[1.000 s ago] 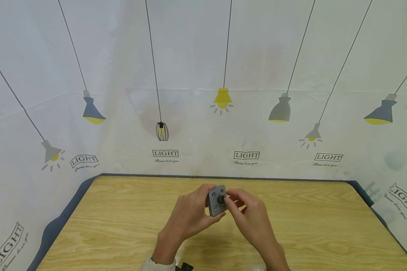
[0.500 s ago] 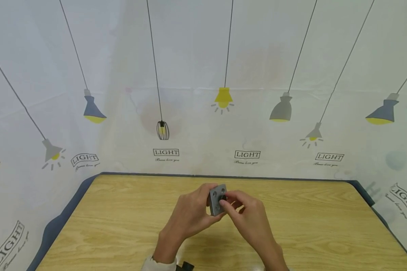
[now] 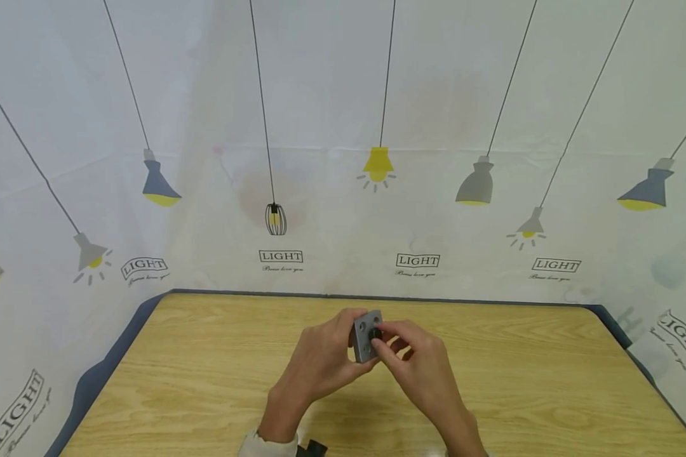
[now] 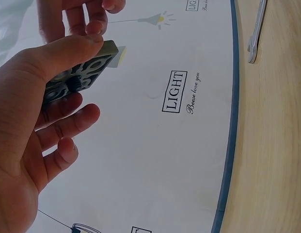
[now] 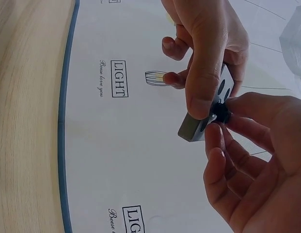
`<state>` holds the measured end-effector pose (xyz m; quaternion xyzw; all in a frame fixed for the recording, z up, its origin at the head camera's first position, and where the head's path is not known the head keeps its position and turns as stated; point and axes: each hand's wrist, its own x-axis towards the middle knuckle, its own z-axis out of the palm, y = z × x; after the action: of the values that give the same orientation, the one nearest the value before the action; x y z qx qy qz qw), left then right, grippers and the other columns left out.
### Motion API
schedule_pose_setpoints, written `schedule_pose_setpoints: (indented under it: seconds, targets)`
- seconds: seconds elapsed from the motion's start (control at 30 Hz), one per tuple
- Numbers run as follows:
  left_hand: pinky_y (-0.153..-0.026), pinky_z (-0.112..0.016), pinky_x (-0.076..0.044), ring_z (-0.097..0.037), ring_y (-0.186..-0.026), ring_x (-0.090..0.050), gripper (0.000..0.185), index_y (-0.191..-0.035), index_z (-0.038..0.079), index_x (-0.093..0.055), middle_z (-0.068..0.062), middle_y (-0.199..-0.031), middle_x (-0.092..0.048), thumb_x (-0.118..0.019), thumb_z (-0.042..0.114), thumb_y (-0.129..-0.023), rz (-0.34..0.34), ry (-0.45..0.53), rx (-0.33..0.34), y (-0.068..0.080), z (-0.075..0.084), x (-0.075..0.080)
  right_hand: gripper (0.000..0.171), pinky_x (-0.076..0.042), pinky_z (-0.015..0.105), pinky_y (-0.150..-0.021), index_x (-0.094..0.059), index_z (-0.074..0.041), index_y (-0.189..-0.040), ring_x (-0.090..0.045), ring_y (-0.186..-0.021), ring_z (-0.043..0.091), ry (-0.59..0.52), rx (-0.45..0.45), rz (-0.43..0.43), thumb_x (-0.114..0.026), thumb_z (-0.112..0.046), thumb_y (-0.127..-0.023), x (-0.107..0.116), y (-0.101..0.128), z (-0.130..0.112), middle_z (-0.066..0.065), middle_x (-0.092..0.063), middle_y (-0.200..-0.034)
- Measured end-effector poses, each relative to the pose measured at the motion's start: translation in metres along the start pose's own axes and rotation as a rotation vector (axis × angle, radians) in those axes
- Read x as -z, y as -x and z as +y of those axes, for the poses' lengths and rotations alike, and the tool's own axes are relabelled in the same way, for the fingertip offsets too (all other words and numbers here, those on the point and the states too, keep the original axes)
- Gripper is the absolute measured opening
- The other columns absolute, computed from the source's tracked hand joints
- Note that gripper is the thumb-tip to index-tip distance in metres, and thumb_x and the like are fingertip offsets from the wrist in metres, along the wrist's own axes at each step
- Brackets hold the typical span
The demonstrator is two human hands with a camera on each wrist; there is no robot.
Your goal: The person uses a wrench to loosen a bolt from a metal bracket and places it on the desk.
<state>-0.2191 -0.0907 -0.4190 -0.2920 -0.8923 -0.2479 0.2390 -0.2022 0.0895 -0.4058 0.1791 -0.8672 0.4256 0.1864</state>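
Observation:
My left hand (image 3: 314, 358) grips a small square grey block (image 3: 360, 346) by its edges, thumb on one side and fingers on the other. Round holes show near the block's corners, and it is held tilted above the table. At the middle of its face sits a dark, round, bolt-like piece (image 5: 221, 112). The thumb and index finger of my right hand (image 3: 423, 362) pinch this piece, covering much of it. From the left wrist view, the block's other side (image 4: 92, 68) shows recesses and a dark centre.
A metal wrench (image 4: 253, 48) lies on the wooden table (image 3: 177, 381), visible in the left wrist view. A white cloth wall (image 3: 331, 222) printed with lamps rises behind the table. By the left sleeve is a black device (image 3: 316, 448).
The right thumb and index finger have shifted around the dark piece, the thumb moving left and slightly down. The block has turned a little in the left hand.

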Motion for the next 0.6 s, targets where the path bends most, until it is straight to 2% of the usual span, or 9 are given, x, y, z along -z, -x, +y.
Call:
schedule_pose_setpoints:
  seconds: [0.6]
  targets:
    - [-0.053,-0.012,-0.04,0.004,-0.063,-0.051,0.07,-0.127,0.01,-0.052,0.006,-0.091,-0.069,-0.088,0.035,-0.073,0.007,-0.021,-0.006,0.0,-0.0005,0.0001,0.028,-0.049,0.021,-0.055,-0.075,-0.014,-0.103,-0.059,-0.069,0.003,0.004,0.052,0.011,-0.08,0.0,-0.079,0.0007,0.0008,-0.0001,-0.003,-0.07,-0.092]
